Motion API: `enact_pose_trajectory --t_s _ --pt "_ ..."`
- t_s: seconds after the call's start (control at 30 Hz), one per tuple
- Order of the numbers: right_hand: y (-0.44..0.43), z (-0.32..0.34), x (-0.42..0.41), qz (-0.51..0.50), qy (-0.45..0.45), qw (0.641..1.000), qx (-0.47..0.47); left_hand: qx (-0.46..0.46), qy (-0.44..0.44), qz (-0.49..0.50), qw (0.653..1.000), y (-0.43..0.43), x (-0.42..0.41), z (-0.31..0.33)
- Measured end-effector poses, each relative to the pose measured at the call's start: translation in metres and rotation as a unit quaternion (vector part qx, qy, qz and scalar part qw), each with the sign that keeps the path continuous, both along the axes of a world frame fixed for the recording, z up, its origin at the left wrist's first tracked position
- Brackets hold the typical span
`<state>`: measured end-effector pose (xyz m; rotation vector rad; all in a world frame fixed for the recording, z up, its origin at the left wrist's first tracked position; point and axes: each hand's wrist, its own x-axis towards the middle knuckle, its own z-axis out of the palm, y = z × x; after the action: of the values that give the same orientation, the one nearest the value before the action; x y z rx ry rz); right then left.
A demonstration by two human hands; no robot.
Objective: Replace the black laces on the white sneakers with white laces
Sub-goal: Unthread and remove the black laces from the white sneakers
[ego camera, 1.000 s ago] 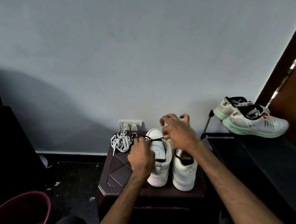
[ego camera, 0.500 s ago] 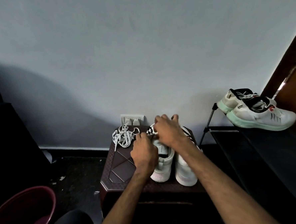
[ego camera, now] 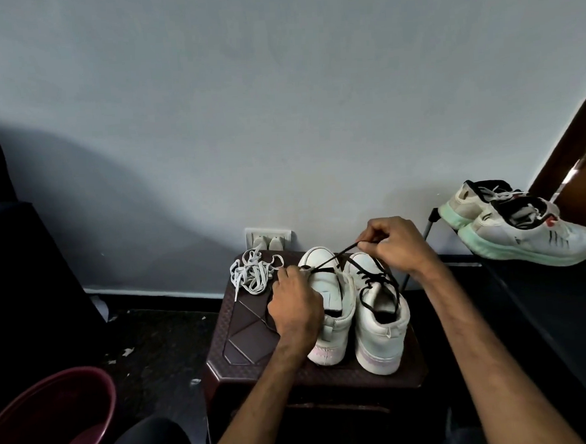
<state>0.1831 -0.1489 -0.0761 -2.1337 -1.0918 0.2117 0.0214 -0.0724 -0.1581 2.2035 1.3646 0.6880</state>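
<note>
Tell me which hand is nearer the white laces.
Left. The left hand grips a sneaker beside the white laces; the right hand pinches a black lace farther right.

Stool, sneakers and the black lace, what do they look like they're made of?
Stool: likely moulded plastic, dark brown, slight sheen; embossed woven texture and pressed geometric panels on top.
Sneakers: probably smooth leather or synthetic, matte white, with stitched panels and rubbery-looking soles.
Black lace: seemingly woven fabric cord, matte; it drapes limply and pulls into a thin straight line.
</note>
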Motion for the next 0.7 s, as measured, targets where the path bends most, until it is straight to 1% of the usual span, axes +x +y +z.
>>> enact_pose_trajectory --t_s 0.07,0.1,0.13,0.17,0.2,0.27,0.3,0.33,0.4,0.43,0.5,0.53,0.6,0.7 --pt "0.001 -0.001 0.002 -0.047 0.074 0.993 0.083 0.000 -0.001 0.000 1.000 0.000 0.000 0.000" --pt "0.002 -0.004 0.003 -0.075 0.077 0.988 0.110 0.000 -0.002 0.002 1.000 0.000 -0.001 -0.001" --pt "0.002 -0.005 0.004 -0.093 0.041 0.989 0.106 0.001 -0.001 0.002 1.000 0.000 0.000 0.000" --pt "0.003 -0.006 0.006 -0.100 -0.018 0.993 0.053 0.002 0.000 0.001 1.000 0.000 0.001 0.001" --pt "0.005 -0.005 0.002 -0.104 -0.082 0.991 -0.035 0.001 0.001 0.000 1.000 0.000 0.001 0.000" --pt "0.013 -0.002 -0.013 -0.091 -0.204 0.954 -0.200 0.001 -0.004 0.000 1.000 0.000 0.001 -0.001" --pt "0.020 -0.004 -0.023 -0.062 -0.245 0.939 -0.233 0.000 -0.006 0.001 1.000 0.000 0.001 -0.001" --pt "0.028 -0.006 -0.034 -0.029 -0.276 0.932 -0.233 -0.001 -0.006 0.002 1.000 0.001 0.002 -0.002" --pt "0.045 -0.019 -0.054 0.039 -0.300 0.925 -0.230 -0.004 -0.002 -0.001 1.000 0.000 0.001 -0.003" --pt "0.051 -0.027 -0.062 0.058 -0.312 0.916 -0.245 -0.007 -0.001 -0.002 1.000 0.000 0.001 -0.003" --pt "0.057 -0.041 -0.070 0.056 -0.346 0.896 -0.271 -0.012 0.002 -0.007 1.000 0.001 0.001 -0.002" --pt "0.057 -0.043 -0.071 0.051 -0.359 0.893 -0.265 -0.014 0.005 -0.008 1.000 0.000 0.001 -0.002" --pt "0.050 -0.039 -0.071 0.056 -0.378 0.894 -0.233 -0.011 0.014 -0.007 1.000 0.001 0.000 -0.001" --pt "0.021 -0.018 -0.052 0.051 -0.342 0.916 -0.204 -0.003 0.025 -0.004 1.000 0.002 0.000 -0.001"
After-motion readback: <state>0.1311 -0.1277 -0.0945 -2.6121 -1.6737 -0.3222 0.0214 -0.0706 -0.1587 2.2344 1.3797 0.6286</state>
